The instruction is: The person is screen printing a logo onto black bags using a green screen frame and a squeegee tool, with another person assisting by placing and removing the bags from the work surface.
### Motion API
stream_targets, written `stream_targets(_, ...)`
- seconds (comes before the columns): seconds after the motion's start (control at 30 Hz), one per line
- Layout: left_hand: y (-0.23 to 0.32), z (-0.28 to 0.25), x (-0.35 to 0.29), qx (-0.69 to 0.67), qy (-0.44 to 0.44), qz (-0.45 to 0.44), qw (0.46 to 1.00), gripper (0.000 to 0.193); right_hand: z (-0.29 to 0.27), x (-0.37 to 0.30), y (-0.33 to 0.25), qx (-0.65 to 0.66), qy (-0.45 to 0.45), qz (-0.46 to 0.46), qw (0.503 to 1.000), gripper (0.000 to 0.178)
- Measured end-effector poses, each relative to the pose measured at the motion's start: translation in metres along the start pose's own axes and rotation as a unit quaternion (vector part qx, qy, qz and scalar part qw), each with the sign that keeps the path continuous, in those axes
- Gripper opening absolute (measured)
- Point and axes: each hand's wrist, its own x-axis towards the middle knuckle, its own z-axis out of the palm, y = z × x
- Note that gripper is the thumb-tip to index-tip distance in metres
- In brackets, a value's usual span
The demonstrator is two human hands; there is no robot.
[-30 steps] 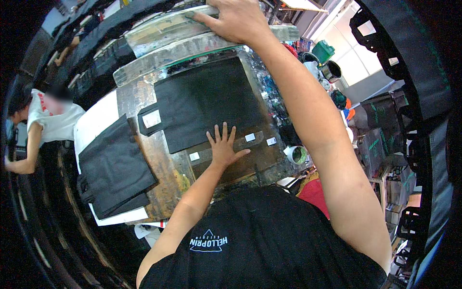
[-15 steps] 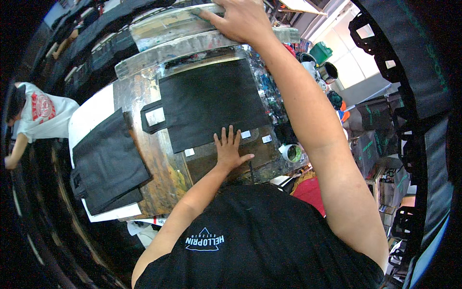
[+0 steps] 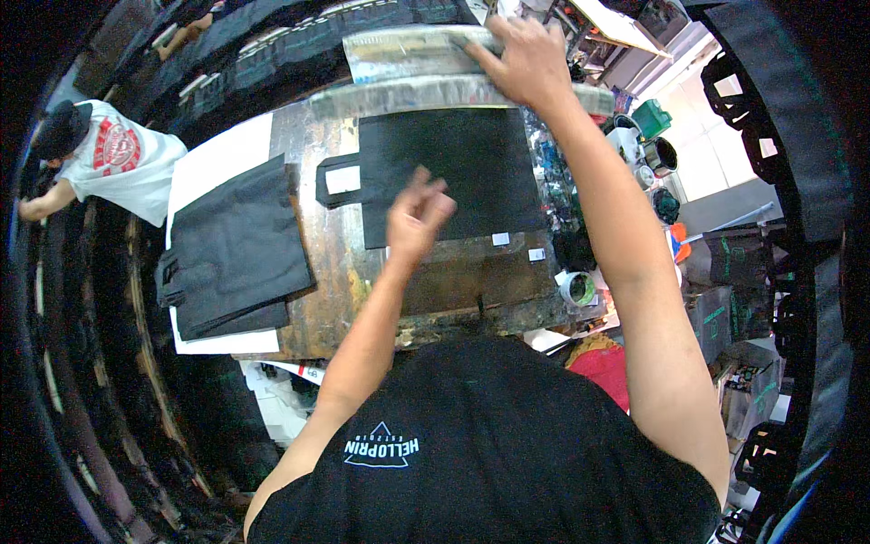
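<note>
A flat black fabric bag (image 3: 471,172) lies on the paint-stained table, its handle loop (image 3: 322,184) toward the left. My left hand (image 3: 415,222) hovers over the bag's near left part, fingers apart and somewhat blurred, with nothing seen in them. At the table's far side stands a raised, paint-smeared screen printing frame (image 3: 408,59). My right hand (image 3: 533,68) grips its upper edge near the right end; some fingertips are hidden behind it. Small white tabs (image 3: 500,239) sit along the bag's near edge.
More black bags (image 3: 240,240) are piled on a white sheet at the left. Paint tubs (image 3: 578,289) and cans (image 3: 660,156) stand to the right, beside a green container (image 3: 651,118). Another person in a white shirt (image 3: 127,154) is at far left. Racks of black bags surround the table.
My left hand has lifted off the bag's near edge and moved up over it, fingers less spread. My right hand stays on the frame. The whole view has shifted, moving the table rightward.
</note>
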Motion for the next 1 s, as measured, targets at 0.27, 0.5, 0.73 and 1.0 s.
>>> stream_targets(0.27,0.057,-0.053,-0.054,-0.412,0.050,-0.224,0.882,0.128,-0.022,-0.160,-0.055,0.062,-0.263,-0.008,0.963,0.064)
stream_targets(0.5,-0.027,-0.055,-0.076,-0.382,0.102,-0.307,0.866,0.121,0.035,-0.203,-0.055,0.109,-0.334,0.046,0.935,0.060)
stream_targets(0.73,-0.054,-0.059,-0.078,-0.381,0.109,-0.315,0.862,0.123,0.031,-0.186,-0.052,0.108,-0.427,0.000,0.898,0.055)
stream_targets(1.0,-0.055,-0.052,-0.075,-0.352,0.132,-0.330,0.866,0.123,0.040,-0.254,-0.084,0.065,-0.315,0.031,0.946,0.043)
